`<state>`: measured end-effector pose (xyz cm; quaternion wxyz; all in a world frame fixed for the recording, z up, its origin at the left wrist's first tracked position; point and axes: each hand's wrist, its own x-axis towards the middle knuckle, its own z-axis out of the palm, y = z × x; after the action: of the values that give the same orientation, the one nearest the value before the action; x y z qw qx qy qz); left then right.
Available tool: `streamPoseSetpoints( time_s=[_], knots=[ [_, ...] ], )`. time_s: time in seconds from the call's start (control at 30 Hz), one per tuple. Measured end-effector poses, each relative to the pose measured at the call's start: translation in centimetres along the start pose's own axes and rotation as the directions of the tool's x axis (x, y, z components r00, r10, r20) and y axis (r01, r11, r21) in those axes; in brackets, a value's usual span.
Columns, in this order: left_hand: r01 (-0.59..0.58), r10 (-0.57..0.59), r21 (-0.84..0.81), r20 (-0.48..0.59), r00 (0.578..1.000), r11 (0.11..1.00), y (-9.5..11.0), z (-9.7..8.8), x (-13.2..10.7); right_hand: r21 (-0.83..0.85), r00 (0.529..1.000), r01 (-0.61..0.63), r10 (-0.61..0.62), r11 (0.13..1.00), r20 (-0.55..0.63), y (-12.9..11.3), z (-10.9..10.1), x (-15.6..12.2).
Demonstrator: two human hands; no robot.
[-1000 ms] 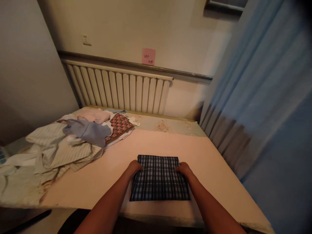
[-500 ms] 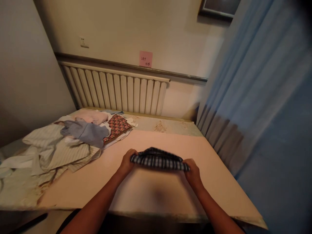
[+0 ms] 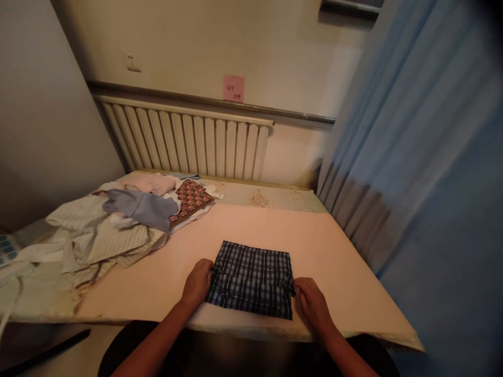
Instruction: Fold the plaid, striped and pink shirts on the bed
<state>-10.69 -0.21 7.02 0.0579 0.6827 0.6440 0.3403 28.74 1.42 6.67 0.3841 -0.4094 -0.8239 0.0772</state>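
A dark blue plaid cloth (image 3: 251, 277) lies spread on the pale pink board (image 3: 346, 272) close to the front edge. It is roughly rectangular, with gathers at both side edges; which kind of garment it is, if any, I cannot tell. My left hand (image 3: 198, 283) pinches its left edge about halfway up. On the opposite side, my right hand (image 3: 313, 301) grips the bunched right edge between thumb and fingers.
On the left is a heap of clothes: a striped cream cloth (image 3: 106, 238), a grey-blue cloth (image 3: 141, 208), a pink cloth (image 3: 149, 183) and a red patterned cloth (image 3: 192, 198). A radiator (image 3: 196, 141) stands behind the table; a blue curtain (image 3: 393, 183) hangs at the right.
The plaid cloth, held up and folded over between both hands before, now lies flat on the board. Both hands have come down with it, still gripping its sides.
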Motion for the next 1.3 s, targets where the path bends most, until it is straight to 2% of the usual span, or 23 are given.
streamPoseSetpoints(
  time_s=[0.13, 0.23, 0.33, 0.4, 0.5, 0.67, 0.77, 0.9, 1.03, 1.13, 1.23, 1.3],
  knots=[
    [-0.041, 0.04, -0.043, -0.027, 0.999, 0.998, 2.2, 1.1, -1.0, -0.077, 0.995, 0.087, -0.083, 0.993, 0.048, -2.2, 1.2, 0.2],
    [-0.064, 0.065, -0.005, 0.042, 0.997, 0.998, 3.6, 1.7, -2.2, -0.161, 0.977, 0.149, -0.119, 0.976, 0.177, -3.7, 2.9, 0.0],
    [0.043, -0.045, 0.019, 0.144, 0.989, 0.999, 4.2, 1.7, -3.2, -0.213, 0.94, 0.168, -0.092, 0.963, 0.328, -4.4, 4.1, -0.6],
    [0.187, -0.174, -0.057, 0.179, 0.968, 0.981, 4.2, 1.7, -3.6, -0.227, 0.913, 0.165, -0.061, 0.96, 0.404, -4.4, 4.5, -1.2],
    [0.417, -0.375, -0.194, 0.219, 0.901, 0.888, 3.7, 1.7, -3.6, -0.239, 0.905, 0.149, -0.035, 0.959, 0.423, -4.2, 4.5, -1.6],
    [0.664, -0.591, -0.258, 0.308, 0.745, 0.702, 3.3, 2.4, -2.9, -0.245, 0.96, 0.142, -0.073, 0.959, 0.27, -5.1, 4.2, 0.8],
    [0.744, -0.647, -0.298, 0.369, 0.667, 0.597, 3.8, 2.7, -2.5, -0.223, 0.961, 0.15, -0.089, 0.963, 0.262, -6.2, 5.1, 3.5],
    [0.784, -0.681, -0.311, 0.388, 0.621, 0.537, 4.6, 2.8, -2.3, -0.206, 0.932, 0.1, -0.019, 0.973, 0.362, -7.1, 7.5, 5.4],
    [0.794, -0.711, -0.265, 0.354, 0.608, 0.547, 4.9, 3.3, -2.2, -0.212, 0.905, 0.056, 0.04, 0.976, 0.423, -6.6, 9.8, 4.8],
    [0.779, -0.718, -0.197, 0.306, 0.626, 0.595, 4.6, 3.6, -2.2, -0.218, 0.904, 0.067, 0.034, 0.974, 0.427, -6.1, 10.4, 4.2],
    [0.731, -0.696, -0.123, 0.234, 0.678, 0.671, 4.6, 3.2, -2.4, -0.225, 0.902, 0.07, 0.034, 0.972, 0.43, -6.0, 10.4, 4.0],
    [0.674, -0.657, -0.099, 0.162, 0.736, 0.732, 5.2, 2.6, -2.7, -0.234, 0.904, 0.075, 0.033, 0.969, 0.427, -6.1, 10.4, 4.1]
  ],
)
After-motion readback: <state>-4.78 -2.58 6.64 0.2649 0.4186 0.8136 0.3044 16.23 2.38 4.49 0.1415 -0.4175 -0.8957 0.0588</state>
